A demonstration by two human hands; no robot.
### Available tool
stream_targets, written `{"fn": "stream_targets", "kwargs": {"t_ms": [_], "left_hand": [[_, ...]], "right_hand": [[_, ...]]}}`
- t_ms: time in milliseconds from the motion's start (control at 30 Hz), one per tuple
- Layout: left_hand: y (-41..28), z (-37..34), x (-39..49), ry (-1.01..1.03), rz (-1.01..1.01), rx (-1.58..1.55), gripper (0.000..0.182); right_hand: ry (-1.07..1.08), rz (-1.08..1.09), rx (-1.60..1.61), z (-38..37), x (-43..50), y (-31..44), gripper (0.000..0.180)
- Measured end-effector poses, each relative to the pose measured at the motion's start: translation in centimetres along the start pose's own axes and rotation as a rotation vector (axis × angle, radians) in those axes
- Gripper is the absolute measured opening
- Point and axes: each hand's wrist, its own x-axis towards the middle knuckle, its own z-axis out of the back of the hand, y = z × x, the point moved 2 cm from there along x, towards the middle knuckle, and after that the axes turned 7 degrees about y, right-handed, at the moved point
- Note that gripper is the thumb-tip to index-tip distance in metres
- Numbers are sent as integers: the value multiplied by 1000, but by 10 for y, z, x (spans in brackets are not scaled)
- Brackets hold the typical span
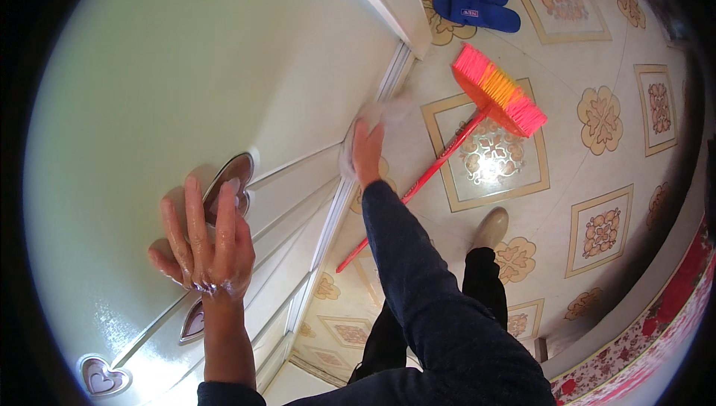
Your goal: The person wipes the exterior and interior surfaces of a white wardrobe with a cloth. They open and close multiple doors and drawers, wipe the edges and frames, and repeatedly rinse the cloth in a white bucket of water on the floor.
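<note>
My left hand (210, 243) rests by the glossy white cabinet front (184, 87), its fingers apart and wet, with suds at the wrist. Its fingertips partly cover a heart-shaped metal-rimmed handle (243, 176); the exact contact is hard to tell. My right hand (368, 151) is at the cabinet's lower edge, gripping a whitish cloth (348, 151) that is blurred by motion. A second handle (193, 321) shows partly behind my left wrist, and another heart-shaped handle (103, 375) lies at lower left.
A red-handled broom (442, 159) with pink and yellow bristles lies on the patterned floor (559, 182). Blue slippers (475, 11) sit at the top. My shoe (492, 227) is beside the broom. Floral fabric (637, 344) edges the lower right.
</note>
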Motion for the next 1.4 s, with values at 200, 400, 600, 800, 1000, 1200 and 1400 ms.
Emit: {"fn": "stream_targets", "kwargs": {"t_ms": [200, 400, 600, 800, 1000, 1200, 1400], "left_hand": [[8, 2, -11, 66, -11, 65, 25], [6, -8, -12, -29, -40, 129, 24], [3, -13, -25, 225, -27, 156, 38], [28, -22, -95, 270, -179, 294, 55], [30, -7, -122, 474, -92, 42, 62], [-70, -21, 37, 312, -220, -546, 53], [-102, -89, 91, 362, -206, 182, 54]], "right_hand": [[202, -170, 45, 21, -7, 18, 56], [53, 83, -74, -7, 103, 31, 69], [397, -62, -290, 29, -56, -51, 65], [500, -644, 78, 92, -174, -37, 42], [591, -571, -39, 153, -201, 43, 47], [436, -522, -76, 205, -205, 66, 49], [429, -611, 262, 232, -203, 64, 40]]}}
